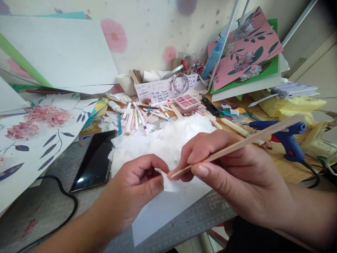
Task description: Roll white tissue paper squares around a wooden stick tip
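Note:
My left hand pinches a small piece of white tissue between thumb and fingers. My right hand is closed round a thin wooden stick, which slants from upper right down to the tissue, its tip beside a fingertip of that hand. Both hands nearly meet above a white sheet of paper. Just behind them lies a fluffy heap of white tissue pieces.
A dark phone lies left of the heap on the grey cutting mat. Several markers are scattered behind. A blue glue gun rests at right. A flower picture is at left, a pink one at back right.

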`<state>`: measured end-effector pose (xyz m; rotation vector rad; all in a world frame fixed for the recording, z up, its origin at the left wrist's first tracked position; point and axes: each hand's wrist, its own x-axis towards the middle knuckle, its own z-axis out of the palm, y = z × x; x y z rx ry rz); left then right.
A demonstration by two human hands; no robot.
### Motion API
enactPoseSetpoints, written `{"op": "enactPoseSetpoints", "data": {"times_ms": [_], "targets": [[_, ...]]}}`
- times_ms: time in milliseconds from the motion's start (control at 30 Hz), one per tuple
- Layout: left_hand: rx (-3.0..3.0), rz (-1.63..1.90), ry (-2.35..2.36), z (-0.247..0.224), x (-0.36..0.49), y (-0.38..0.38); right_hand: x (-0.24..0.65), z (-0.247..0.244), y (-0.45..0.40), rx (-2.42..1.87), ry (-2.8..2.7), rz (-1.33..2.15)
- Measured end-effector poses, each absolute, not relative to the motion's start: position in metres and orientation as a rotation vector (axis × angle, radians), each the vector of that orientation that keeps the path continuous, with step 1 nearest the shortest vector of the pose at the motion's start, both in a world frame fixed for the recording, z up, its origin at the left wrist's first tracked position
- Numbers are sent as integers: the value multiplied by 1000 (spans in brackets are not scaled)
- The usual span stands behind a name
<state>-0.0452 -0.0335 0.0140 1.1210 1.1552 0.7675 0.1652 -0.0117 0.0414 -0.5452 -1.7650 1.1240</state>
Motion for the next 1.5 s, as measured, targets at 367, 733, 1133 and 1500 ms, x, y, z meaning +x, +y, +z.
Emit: {"op": "enactPoseSetpoints", "data": {"times_ms": [367, 733, 1133, 1500], "targets": [[826, 928, 1099, 19, -39, -35, 160, 38, -10, -514, -1716, 1163], [641, 1024, 832, 17, -38, -34, 162, 33, -4, -500, -1679, 1211], [678, 965, 909, 23, -37, -33, 165, 32, -1, -493, -1641, 1243], [733, 949, 914, 22, -37, -33, 163, 30, 1, -444, -1569, 1320]]}}
